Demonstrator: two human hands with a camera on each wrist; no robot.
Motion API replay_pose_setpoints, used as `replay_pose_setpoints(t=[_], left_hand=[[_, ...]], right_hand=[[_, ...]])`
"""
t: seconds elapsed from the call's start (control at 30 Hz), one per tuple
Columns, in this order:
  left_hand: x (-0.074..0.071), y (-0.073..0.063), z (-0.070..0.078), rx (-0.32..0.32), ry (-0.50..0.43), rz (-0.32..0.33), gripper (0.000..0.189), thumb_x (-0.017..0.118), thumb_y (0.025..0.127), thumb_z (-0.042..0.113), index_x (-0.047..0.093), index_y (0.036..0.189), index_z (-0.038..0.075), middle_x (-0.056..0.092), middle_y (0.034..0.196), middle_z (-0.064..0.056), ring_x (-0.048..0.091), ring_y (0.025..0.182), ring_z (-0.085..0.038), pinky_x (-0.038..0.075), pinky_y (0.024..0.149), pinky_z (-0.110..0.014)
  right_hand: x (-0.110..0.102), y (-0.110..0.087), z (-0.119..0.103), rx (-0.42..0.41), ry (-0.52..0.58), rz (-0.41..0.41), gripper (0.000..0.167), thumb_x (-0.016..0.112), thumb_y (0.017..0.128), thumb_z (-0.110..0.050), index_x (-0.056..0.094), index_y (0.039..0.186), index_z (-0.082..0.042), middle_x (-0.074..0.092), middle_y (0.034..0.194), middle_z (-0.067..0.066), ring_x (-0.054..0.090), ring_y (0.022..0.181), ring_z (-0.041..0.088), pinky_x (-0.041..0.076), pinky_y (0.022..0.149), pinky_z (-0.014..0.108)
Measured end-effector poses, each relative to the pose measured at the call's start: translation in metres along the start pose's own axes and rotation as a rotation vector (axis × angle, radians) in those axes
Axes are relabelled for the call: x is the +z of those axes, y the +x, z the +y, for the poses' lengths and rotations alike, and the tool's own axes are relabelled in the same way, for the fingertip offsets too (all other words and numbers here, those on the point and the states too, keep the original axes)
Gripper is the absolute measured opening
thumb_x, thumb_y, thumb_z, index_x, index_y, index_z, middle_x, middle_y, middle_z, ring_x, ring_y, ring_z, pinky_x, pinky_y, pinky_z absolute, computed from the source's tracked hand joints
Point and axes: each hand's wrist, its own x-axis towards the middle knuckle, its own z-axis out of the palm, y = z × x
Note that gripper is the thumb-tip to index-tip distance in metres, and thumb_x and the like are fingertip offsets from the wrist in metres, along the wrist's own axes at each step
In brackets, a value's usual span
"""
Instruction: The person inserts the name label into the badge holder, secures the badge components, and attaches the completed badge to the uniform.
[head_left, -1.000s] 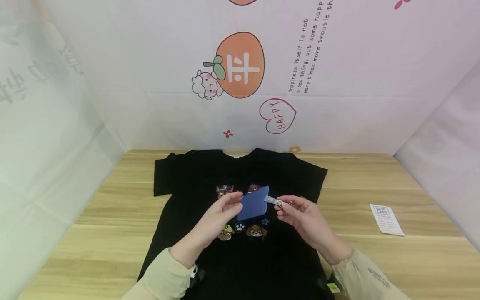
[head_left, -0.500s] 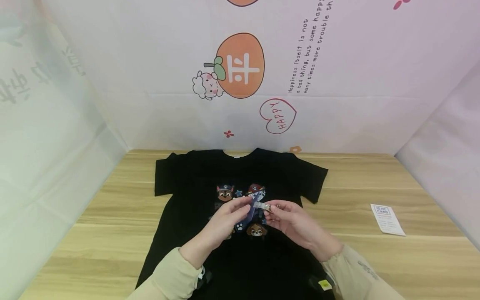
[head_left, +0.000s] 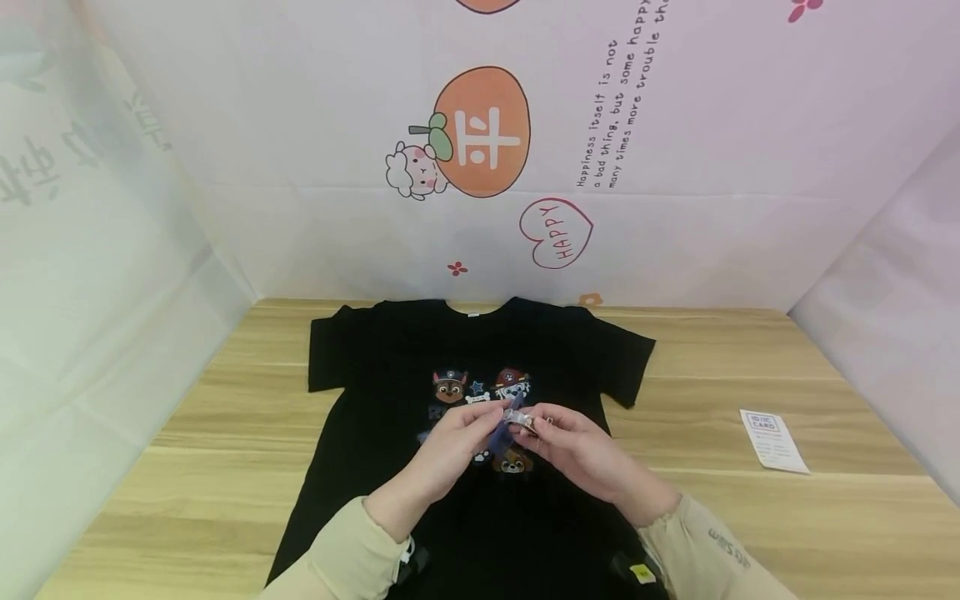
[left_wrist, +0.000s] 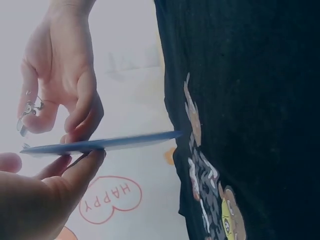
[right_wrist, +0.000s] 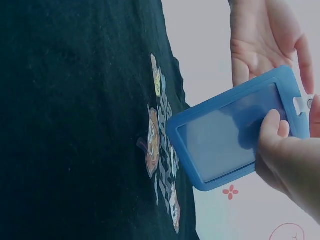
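Observation:
A blue badge holder (right_wrist: 220, 140) with a clear window is held over the black T-shirt (head_left: 420, 342). My left hand (head_left: 453, 446) grips its body; in the left wrist view the holder shows edge-on between thumb and fingers. At the holder's end sits a short clear strap (head_left: 516, 417) with a metal clip (left_wrist: 31, 111). My right hand (head_left: 585, 450) pinches this clip, and in the right wrist view its fingers lie over the window. Nothing shows behind the window but a shadowed shape. Both hands are close together above the shirt's cartoon dog print (head_left: 450, 386).
A small white printed card (head_left: 774, 442) lies on the wooden table (head_left: 735, 367) to the right. The T-shirt is spread flat with its collar away from me. White printed cloth (head_left: 337, 242) walls stand at the back and both sides.
The badge holder has turned from showing its blue face to nearly edge-on in the head view. My right hand has moved left and closer to my left hand. The card has stayed put.

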Motion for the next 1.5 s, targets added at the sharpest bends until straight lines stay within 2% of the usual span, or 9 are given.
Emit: replay_pose_setpoints(t=[0.43,0.67,0.83,0.93,1.0,1.07,1.13,1.27,1.5], left_hand=[[0.002,-0.001,0.004,0.089,0.148,0.141,0.041,0.048,0.100,0.023,0.055,0.126,-0.008,0.059,0.125,-0.023,0.056,0.118,-0.030,0.045,0.101,-0.041],[0.001,-0.002,0.001,0.108,0.177,0.128,0.047,0.055,0.097,0.024,0.049,0.132,-0.007,0.056,0.130,-0.023,0.057,0.116,-0.030,0.050,0.093,-0.033],[0.001,-0.005,0.002,0.147,0.349,0.094,0.044,0.045,0.101,0.026,0.050,0.132,-0.005,0.061,0.125,-0.018,0.062,0.110,-0.023,0.052,0.090,-0.030],[0.000,-0.006,0.003,0.179,0.451,0.083,0.044,0.041,0.103,0.026,0.050,0.133,-0.004,0.067,0.112,-0.018,0.066,0.089,-0.013,0.054,0.081,-0.025],[0.000,-0.007,0.003,0.186,0.501,0.074,0.044,0.039,0.103,0.026,0.049,0.134,-0.005,0.069,0.103,-0.018,0.059,0.069,-0.007,0.051,0.073,-0.021],[-0.001,-0.007,0.002,0.203,0.542,0.069,0.043,0.038,0.103,0.024,0.049,0.133,-0.005,0.069,0.101,-0.018,0.053,0.066,-0.006,0.050,0.072,-0.021],[-0.002,-0.006,0.001,0.217,0.551,0.057,0.042,0.037,0.104,0.023,0.050,0.132,-0.006,0.069,0.104,-0.018,0.060,0.072,-0.007,0.052,0.079,-0.023],[-0.002,-0.007,-0.002,0.265,0.544,0.051,0.041,0.036,0.104,0.021,0.051,0.130,-0.007,0.064,0.120,-0.017,0.063,0.106,-0.019,0.051,0.092,-0.032],[-0.002,-0.007,-0.004,0.288,0.589,0.039,0.043,0.033,0.105,0.023,0.051,0.131,-0.004,0.063,0.123,-0.014,0.060,0.110,-0.017,0.050,0.094,-0.033]], right_hand=[[0.008,0.006,-0.002,-0.061,-0.205,-0.020,0.023,0.038,0.103,-0.020,0.059,0.094,-0.022,0.044,0.108,-0.004,0.040,0.106,0.012,0.037,0.092,0.022],[0.010,0.006,-0.002,-0.098,-0.235,-0.036,0.025,0.036,0.103,-0.018,0.057,0.089,-0.019,0.045,0.102,-0.006,0.040,0.104,0.011,0.036,0.090,0.026],[0.010,0.007,-0.002,-0.083,-0.225,-0.052,0.026,0.037,0.103,-0.018,0.059,0.090,-0.022,0.045,0.101,-0.005,0.040,0.104,0.012,0.035,0.090,0.026],[0.010,0.007,-0.001,-0.087,-0.222,-0.055,0.026,0.037,0.103,-0.018,0.060,0.091,-0.023,0.046,0.100,-0.005,0.040,0.102,0.013,0.036,0.089,0.026],[0.010,0.007,0.000,-0.093,-0.226,-0.059,0.027,0.037,0.103,-0.017,0.060,0.091,-0.023,0.046,0.100,-0.006,0.041,0.101,0.012,0.036,0.088,0.026],[0.011,0.006,0.001,-0.100,-0.230,-0.062,0.027,0.037,0.103,-0.017,0.061,0.092,-0.023,0.047,0.098,-0.007,0.042,0.099,0.012,0.036,0.087,0.026],[0.012,0.006,0.002,-0.104,-0.232,-0.064,0.027,0.037,0.103,-0.016,0.062,0.094,-0.023,0.048,0.098,-0.007,0.042,0.097,0.012,0.037,0.086,0.026],[0.013,0.007,0.002,-0.103,-0.237,-0.062,0.028,0.037,0.103,-0.016,0.064,0.098,-0.022,0.048,0.098,-0.006,0.042,0.097,0.014,0.037,0.086,0.026],[0.010,0.005,0.007,-0.088,-0.217,-0.066,0.029,0.037,0.103,-0.016,0.064,0.099,-0.024,0.047,0.098,-0.006,0.041,0.099,0.012,0.036,0.088,0.029]])
